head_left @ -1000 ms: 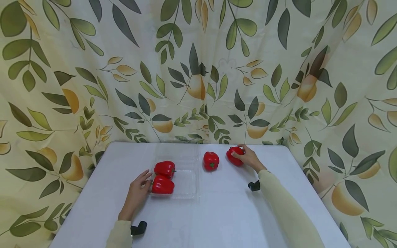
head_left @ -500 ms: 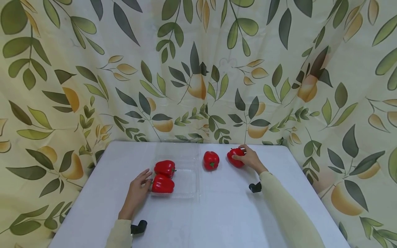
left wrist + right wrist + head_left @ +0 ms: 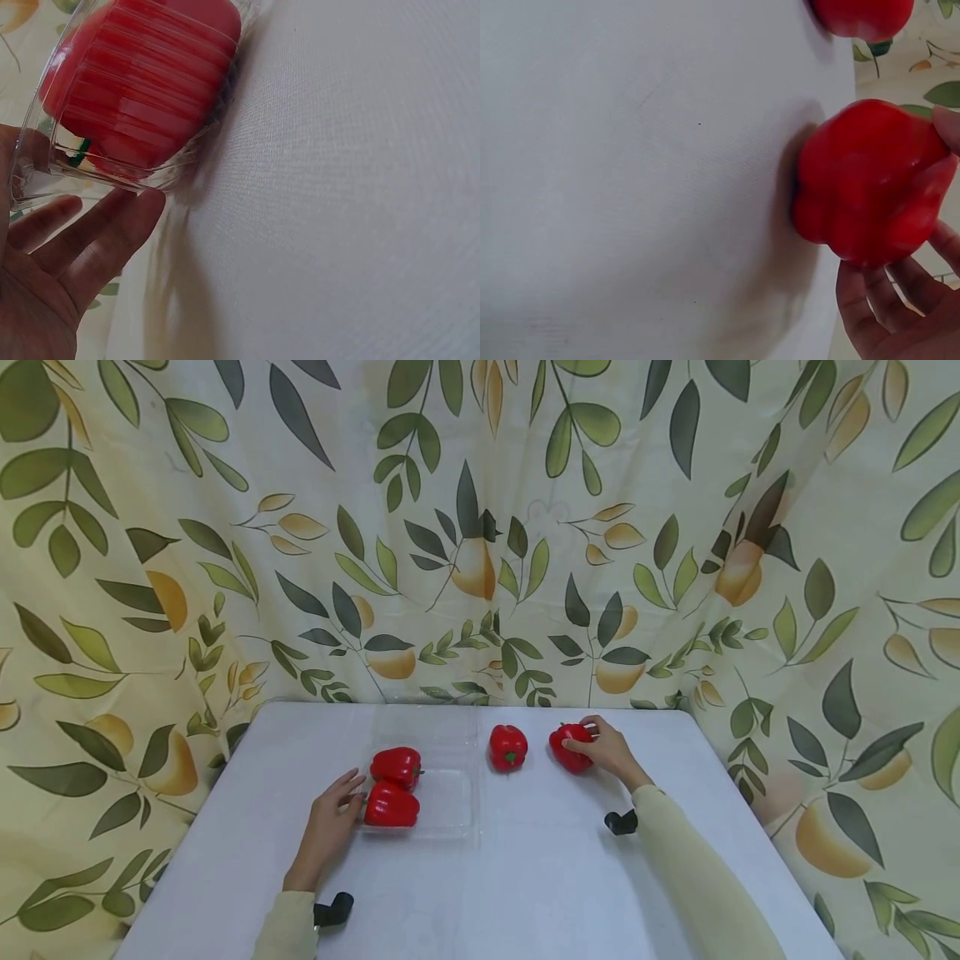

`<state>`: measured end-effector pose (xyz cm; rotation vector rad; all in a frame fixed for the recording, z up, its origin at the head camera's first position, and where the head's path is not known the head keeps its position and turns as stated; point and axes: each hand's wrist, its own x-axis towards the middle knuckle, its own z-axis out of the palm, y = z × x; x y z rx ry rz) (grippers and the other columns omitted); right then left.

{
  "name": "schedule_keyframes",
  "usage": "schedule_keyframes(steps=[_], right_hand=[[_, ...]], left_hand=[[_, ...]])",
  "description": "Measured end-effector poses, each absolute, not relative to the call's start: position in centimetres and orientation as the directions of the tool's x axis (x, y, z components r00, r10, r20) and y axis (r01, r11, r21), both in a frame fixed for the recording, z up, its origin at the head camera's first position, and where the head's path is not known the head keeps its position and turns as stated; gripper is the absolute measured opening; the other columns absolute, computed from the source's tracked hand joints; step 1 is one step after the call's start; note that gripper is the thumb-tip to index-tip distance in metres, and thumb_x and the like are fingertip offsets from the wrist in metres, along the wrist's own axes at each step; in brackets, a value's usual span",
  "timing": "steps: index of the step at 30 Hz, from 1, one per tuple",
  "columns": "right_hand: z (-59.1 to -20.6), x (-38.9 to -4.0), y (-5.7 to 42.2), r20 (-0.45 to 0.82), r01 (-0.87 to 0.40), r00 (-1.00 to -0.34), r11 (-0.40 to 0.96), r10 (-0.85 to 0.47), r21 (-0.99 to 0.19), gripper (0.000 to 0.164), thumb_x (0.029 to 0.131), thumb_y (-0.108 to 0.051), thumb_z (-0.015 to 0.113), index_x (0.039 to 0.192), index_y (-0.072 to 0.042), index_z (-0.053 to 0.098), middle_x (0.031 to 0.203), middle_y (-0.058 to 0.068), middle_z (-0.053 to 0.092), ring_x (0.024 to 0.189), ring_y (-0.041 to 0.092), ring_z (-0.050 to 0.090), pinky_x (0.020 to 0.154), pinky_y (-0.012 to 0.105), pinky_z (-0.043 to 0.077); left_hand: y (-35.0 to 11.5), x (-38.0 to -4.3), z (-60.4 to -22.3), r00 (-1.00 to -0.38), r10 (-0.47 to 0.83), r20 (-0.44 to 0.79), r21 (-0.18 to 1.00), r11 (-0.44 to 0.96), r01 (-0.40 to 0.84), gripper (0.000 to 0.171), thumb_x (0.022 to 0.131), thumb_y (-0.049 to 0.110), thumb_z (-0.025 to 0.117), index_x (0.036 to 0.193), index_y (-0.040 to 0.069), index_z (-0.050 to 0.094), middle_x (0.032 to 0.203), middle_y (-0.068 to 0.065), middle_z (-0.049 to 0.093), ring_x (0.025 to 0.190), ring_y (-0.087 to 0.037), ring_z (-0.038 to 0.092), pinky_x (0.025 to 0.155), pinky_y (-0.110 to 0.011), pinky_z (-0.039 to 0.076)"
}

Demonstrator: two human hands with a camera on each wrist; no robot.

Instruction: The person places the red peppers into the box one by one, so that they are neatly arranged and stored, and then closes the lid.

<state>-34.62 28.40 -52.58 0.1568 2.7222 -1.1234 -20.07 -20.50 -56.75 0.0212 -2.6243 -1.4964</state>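
At the table's back right, my right hand (image 3: 609, 748) grips a red bell pepper (image 3: 572, 748), thumb on one side and fingers on the other. The right wrist view shows this pepper (image 3: 874, 184) close over the cloth with its shadow beside it. Two more red bell peppers, a rear one (image 3: 396, 767) and a front one (image 3: 392, 805), lie on their sides in the left part of a clear plastic container (image 3: 454, 837). My left hand (image 3: 330, 818) holds the container's left wall; in the left wrist view its fingers (image 3: 112, 251) are outside, with the thumb seen through the plastic.
Another red bell pepper (image 3: 508, 748) sits between the container and my right hand, stem toward me. The container's clear lid (image 3: 426, 724) lies folded back behind it. A white cloth covers the table (image 3: 555, 885), and a leaf-patterned curtain (image 3: 510, 635) hangs behind.
My right hand has drawn its bell pepper slightly toward me. The left hand, the container and the other peppers stay in place.
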Motion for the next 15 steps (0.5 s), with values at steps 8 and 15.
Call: schedule_keyframes(steps=[8,15], right_hand=[[-52.7,-33.6,28.7,-0.201,0.177,-0.979,0.665,0.041,-0.726,0.083,0.083,-0.041,0.076,0.146,-0.01,0.032,0.148,0.022,0.039,0.134,0.043,0.039,0.095,0.052,0.055],[-52.3,-32.8,28.8,-0.182,0.168,-0.982,0.645,0.046,-0.745,0.083,0.082,-0.036,0.077,0.146,-0.01,0.031,0.149,0.021,0.039,0.134,0.043,0.039,0.096,0.053,0.054]], left_hand=[[-20.4,-20.0,-56.5,-0.992,-0.077,0.101,0.853,0.519,0.046,0.039,0.098,0.014,0.057,0.136,0.011,0.059,0.152,-0.007,0.046,0.117,-0.032,0.064,0.077,-0.025,0.061],[-20.3,-20.0,-56.5,-0.992,-0.081,0.096,0.844,0.535,0.038,0.039,0.098,0.015,0.057,0.137,0.011,0.058,0.153,-0.008,0.045,0.118,-0.032,0.064,0.08,-0.028,0.061]])
